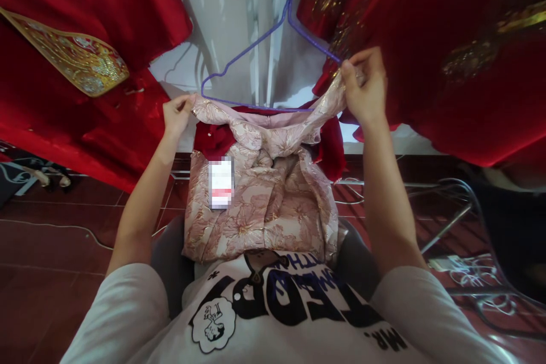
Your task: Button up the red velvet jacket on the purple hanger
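A pink floral brocade dress [251,205] with gold threads lies over my lap, its neckline raised in front of me. My left hand [177,114] pinches the dress's left shoulder edge. On the right, my right hand [367,85] grips the other shoulder edge, close to one arm of a purple hanger [256,42]. That hanger hangs behind the neckline, its lower bar level with the collar; whether my right fingers also touch it I cannot tell. Dark red fabric [213,141] shows under both shoulders. A white tag [220,183], blurred out, rests on the dress's left front.
Red garments with gold embroidery hang at the left [140,74] and the right [426,68]. A black chair [507,227] with metal legs stands at right, near tangled white cables [473,273] on the tiled floor [55,273]. Shoes [53,179] sit at far left.
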Tool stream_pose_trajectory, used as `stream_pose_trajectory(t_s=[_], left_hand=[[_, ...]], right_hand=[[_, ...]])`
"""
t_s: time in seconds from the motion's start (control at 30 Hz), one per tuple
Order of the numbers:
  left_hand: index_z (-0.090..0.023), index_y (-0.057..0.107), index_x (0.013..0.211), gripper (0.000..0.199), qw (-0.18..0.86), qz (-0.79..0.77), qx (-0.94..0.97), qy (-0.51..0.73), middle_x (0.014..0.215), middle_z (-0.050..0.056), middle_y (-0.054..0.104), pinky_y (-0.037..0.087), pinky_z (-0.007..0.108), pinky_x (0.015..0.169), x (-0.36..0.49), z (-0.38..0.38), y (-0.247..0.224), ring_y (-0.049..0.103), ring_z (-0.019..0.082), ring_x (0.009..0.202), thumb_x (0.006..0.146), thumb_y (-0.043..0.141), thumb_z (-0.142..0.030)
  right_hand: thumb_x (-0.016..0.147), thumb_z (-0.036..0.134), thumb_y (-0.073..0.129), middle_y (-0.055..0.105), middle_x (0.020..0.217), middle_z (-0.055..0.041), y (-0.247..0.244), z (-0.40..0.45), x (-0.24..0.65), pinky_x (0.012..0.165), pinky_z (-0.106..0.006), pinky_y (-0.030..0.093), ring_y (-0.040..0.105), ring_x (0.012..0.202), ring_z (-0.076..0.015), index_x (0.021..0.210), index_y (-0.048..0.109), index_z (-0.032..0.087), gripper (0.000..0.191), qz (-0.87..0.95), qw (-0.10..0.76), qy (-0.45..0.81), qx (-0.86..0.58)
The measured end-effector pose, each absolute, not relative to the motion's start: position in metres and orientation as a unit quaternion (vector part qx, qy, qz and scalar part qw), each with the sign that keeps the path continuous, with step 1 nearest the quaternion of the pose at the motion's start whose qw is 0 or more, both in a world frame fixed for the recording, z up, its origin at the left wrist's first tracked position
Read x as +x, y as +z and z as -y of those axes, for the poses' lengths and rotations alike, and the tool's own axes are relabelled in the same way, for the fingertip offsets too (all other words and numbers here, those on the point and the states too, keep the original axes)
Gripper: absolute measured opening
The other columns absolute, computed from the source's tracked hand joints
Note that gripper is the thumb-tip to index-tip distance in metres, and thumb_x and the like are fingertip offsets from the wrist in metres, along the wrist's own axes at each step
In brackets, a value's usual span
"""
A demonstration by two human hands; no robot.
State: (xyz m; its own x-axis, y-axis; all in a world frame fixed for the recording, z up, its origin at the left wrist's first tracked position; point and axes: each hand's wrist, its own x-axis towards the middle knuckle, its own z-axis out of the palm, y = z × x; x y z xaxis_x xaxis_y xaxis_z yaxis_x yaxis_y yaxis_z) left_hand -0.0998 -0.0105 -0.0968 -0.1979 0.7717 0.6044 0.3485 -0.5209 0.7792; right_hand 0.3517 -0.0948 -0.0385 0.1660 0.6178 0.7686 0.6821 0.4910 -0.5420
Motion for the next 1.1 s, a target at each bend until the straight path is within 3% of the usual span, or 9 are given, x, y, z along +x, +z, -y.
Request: stream_pose_trajectory(t_s=[0.17, 0.27, 0.4, 0.5, 0.63, 0.7, 0.8, 0.93, 1.1], left_hand=[[-0.024, 0.075, 0.082, 0.062, 0.152, -0.425, 0.647, 0.614, 0.088, 0.003, 0.079, 0.06, 0.041, 0.086, -0.093, -0.004, -0.076, 0.074, 0.023, 0.09, 0.069, 0.077, -0.085], [-0.024, 0.074, 0.086, 0.068, 0.148, -0.409, 0.686, 0.584, 0.088, 0.0, 0.079, 0.058, 0.042, 0.088, -0.073, -0.008, -0.053, 0.071, 0.019, 0.09, 0.07, 0.072, -0.09], [-0.027, 0.073, 0.09, 0.056, 0.177, -0.395, 0.723, 0.539, 0.09, 0.001, 0.078, 0.057, 0.046, 0.096, -0.045, -0.001, -0.033, 0.07, 0.027, 0.106, 0.074, 0.078, -0.079], [-0.028, 0.07, 0.101, 0.05, 0.201, -0.388, 0.735, 0.518, 0.104, 0.004, 0.076, 0.054, 0.052, 0.102, -0.041, 0.003, -0.035, 0.065, 0.031, 0.121, 0.078, 0.079, -0.072], [-0.029, 0.056, 0.117, 0.063, 0.238, -0.439, 0.707, 0.501, 0.118, 0.007, 0.067, 0.055, 0.053, 0.102, -0.056, 0.002, -0.061, 0.064, 0.029, 0.123, 0.072, 0.094, -0.053], [-0.025, 0.055, 0.113, 0.066, 0.275, -0.488, 0.712, 0.423, 0.109, 0.007, 0.066, 0.059, 0.052, 0.096, -0.064, 0.005, -0.076, 0.069, 0.027, 0.107, 0.067, 0.1, -0.041], [-0.018, 0.061, 0.095, 0.041, 0.291, -0.512, 0.747, 0.308, 0.089, 0.002, 0.069, 0.058, 0.05, 0.098, -0.072, 0.015, -0.087, 0.066, 0.02, 0.085, 0.074, 0.095, -0.029], [-0.016, 0.064, 0.082, 0.024, 0.257, -0.555, 0.706, 0.357, 0.069, -0.002, 0.063, 0.058, 0.041, 0.093, -0.075, 0.02, -0.077, 0.063, 0.017, 0.08, 0.088, 0.082, -0.031], [-0.018, 0.065, 0.077, 0.019, 0.194, -0.613, 0.628, 0.438, 0.065, -0.002, 0.059, 0.056, 0.035, 0.084, -0.068, 0.008, -0.041, 0.064, 0.017, 0.082, 0.093, 0.069, -0.028]], right_hand=[[0.1, 0.033, 0.059, 0.065, 0.092, -0.0055, -0.037, 0.097, 0.35, 0.08, -0.033, 0.047, 0.057, 0.08, -0.0198, 0.095, 0.052, 0.027, 0.011, 0.65, 0.576, -0.026, -0.495], [0.099, 0.032, 0.059, 0.063, 0.09, -0.0049, -0.038, 0.098, 0.349, 0.079, -0.032, 0.047, 0.056, 0.079, -0.0193, 0.094, 0.051, 0.027, 0.011, 0.651, 0.577, -0.02, -0.492], [0.099, 0.032, 0.058, 0.064, 0.094, -0.0062, -0.038, 0.1, 0.348, 0.08, -0.032, 0.047, 0.056, 0.08, -0.0187, 0.094, 0.05, 0.027, 0.011, 0.654, 0.573, -0.014, -0.494], [0.099, 0.031, 0.058, 0.066, 0.096, -0.0065, -0.038, 0.101, 0.348, 0.082, -0.032, 0.047, 0.057, 0.082, -0.0186, 0.094, 0.05, 0.027, 0.01, 0.656, 0.563, -0.012, -0.503], [0.099, 0.031, 0.058, 0.067, 0.097, -0.0065, -0.039, 0.101, 0.345, 0.084, -0.033, 0.048, 0.059, 0.083, -0.0188, 0.093, 0.05, 0.027, 0.01, 0.649, 0.564, -0.009, -0.51], [0.099, 0.031, 0.058, 0.067, 0.096, -0.0064, -0.039, 0.101, 0.344, 0.086, -0.034, 0.048, 0.059, 0.085, -0.0192, 0.092, 0.05, 0.027, 0.011, 0.645, 0.569, -0.008, -0.51], [0.099, 0.03, 0.059, 0.067, 0.095, -0.0055, -0.039, 0.1, 0.343, 0.088, -0.035, 0.049, 0.059, 0.085, -0.0194, 0.091, 0.05, 0.027, 0.012, 0.639, 0.567, -0.002, -0.52], [0.1, 0.029, 0.06, 0.067, 0.094, -0.0049, -0.038, 0.1, 0.345, 0.088, -0.035, 0.051, 0.06, 0.085, -0.0192, 0.092, 0.052, 0.026, 0.012, 0.644, 0.559, 0.005, -0.522], [0.099, 0.03, 0.059, 0.067, 0.094, -0.0038, -0.038, 0.1, 0.347, 0.088, -0.036, 0.051, 0.06, 0.084, -0.0188, 0.092, 0.054, 0.025, 0.01, 0.65, 0.556, -0.004, -0.517]])
